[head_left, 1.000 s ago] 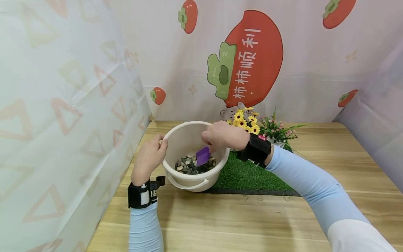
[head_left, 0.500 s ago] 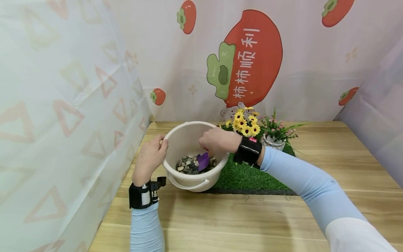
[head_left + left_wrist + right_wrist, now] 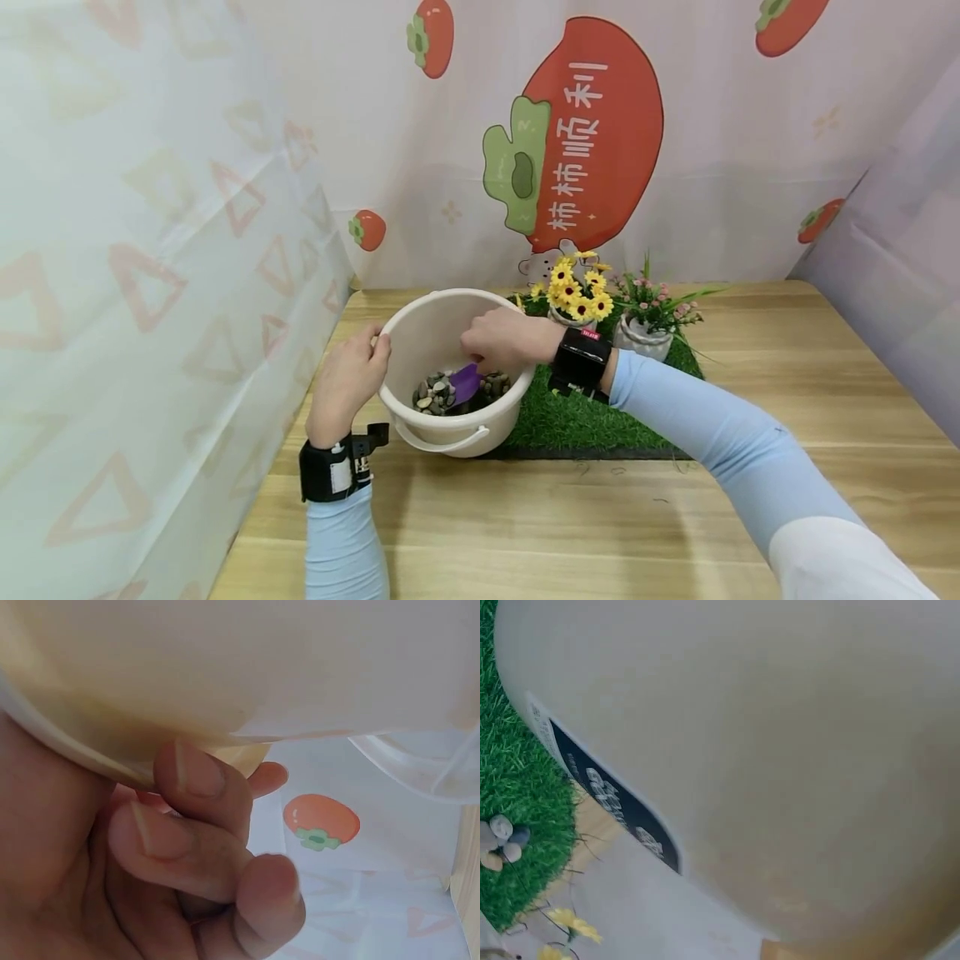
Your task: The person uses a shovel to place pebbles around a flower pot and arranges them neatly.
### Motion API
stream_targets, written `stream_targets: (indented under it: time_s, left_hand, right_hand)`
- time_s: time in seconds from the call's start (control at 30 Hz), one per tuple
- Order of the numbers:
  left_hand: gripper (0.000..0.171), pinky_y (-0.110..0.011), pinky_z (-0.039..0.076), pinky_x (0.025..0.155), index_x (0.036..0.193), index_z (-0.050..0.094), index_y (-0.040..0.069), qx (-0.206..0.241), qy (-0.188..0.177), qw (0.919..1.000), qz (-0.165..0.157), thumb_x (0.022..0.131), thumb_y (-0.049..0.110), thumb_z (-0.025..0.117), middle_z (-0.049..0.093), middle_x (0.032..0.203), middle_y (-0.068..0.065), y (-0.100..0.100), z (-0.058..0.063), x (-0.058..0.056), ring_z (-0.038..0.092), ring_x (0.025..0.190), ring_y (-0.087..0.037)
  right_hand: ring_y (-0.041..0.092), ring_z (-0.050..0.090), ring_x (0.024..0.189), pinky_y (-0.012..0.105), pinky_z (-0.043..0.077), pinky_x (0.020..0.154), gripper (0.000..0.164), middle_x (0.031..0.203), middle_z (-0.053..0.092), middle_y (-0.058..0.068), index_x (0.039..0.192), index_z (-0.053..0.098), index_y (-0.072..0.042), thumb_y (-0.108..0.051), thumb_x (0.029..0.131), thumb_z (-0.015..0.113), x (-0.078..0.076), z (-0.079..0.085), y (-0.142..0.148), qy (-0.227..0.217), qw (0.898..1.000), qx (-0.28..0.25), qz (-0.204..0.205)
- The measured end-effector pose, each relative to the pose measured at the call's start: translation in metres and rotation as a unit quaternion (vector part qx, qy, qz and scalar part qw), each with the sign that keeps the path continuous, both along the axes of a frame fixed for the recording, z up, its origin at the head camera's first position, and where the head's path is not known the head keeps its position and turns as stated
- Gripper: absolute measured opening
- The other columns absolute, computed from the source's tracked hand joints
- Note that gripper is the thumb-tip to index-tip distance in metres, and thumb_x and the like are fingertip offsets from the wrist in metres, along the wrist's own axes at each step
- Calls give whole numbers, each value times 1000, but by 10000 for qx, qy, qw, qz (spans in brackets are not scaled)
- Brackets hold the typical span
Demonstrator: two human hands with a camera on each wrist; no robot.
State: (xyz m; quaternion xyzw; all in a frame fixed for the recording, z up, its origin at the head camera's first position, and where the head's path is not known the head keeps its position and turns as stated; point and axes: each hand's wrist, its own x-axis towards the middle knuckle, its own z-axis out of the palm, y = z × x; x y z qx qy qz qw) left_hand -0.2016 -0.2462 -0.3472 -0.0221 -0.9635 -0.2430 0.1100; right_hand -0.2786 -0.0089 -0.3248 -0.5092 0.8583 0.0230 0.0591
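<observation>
A cream plastic bucket stands at the left edge of the turf mat, with grey and pale pebbles in its bottom. My left hand grips the bucket's left rim; its curled fingers show under the rim in the left wrist view, beside the bucket wall. Inside the bucket, my right hand holds a small purple shovel, its blade down at the pebbles. The shovel's handle is hidden by the hand. In the right wrist view the bucket's outer wall fills most of the picture, and the hand does not show.
Green artificial turf lies right of the bucket on the wooden table. Behind my right wrist stand yellow flowers and a white pot of pink flowers. Several pebbles sit on the turf. A fabric wall borders the left side.
My right hand has moved left and lower into the bucket, bringing the purple shovel down to the pebbles. The left hand has stayed on the rim. The head view has shifted slightly.
</observation>
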Motion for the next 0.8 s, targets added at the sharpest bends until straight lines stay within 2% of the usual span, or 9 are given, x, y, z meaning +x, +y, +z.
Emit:
stream_targets:
  time_s: [0.27, 0.5, 0.7, 0.8]
  left_hand:
    - [41, -32, 44, 59, 132, 57, 5, 20, -76, 10000, 19, 105, 27, 37, 70, 95, -18, -1, 2, 2, 64, 75, -27]
    - [40, -33, 46, 59, 131, 57, 3, 19, -13, 10000, 45, 104, 26, 37, 70, 95, -19, 0, 2, 0, 65, 77, -29]
    - [42, -31, 44, 57, 132, 57, 5, 49, -103, 9999, 41, 105, 29, 37, 70, 93, -17, 1, 0, 0, 63, 72, -27]
    - [41, -31, 44, 58, 131, 57, 4, 35, -49, 10000, 59, 104, 28, 37, 70, 94, -18, 1, 0, -1, 64, 74, -27]
  right_hand:
    - [12, 57, 67, 29, 44, 69, 7, 79, 68, -4, 86, 71, -20, -26, 89, 72, -5, -7, 0, -116, 9997, -220, -15]
    - [12, 51, 62, 29, 38, 65, 7, 73, 64, -3, 84, 70, -19, -23, 90, 70, -6, -10, 1, 38, 9974, -640, 314]
    - [7, 55, 62, 26, 43, 65, 8, 72, 64, -10, 84, 70, -24, -29, 90, 71, -4, -10, 4, -256, 9970, -720, 129]
    - [7, 56, 63, 26, 43, 66, 8, 74, 65, -9, 87, 71, -22, -29, 91, 70, -2, -9, 3, -408, 9953, -851, 212]
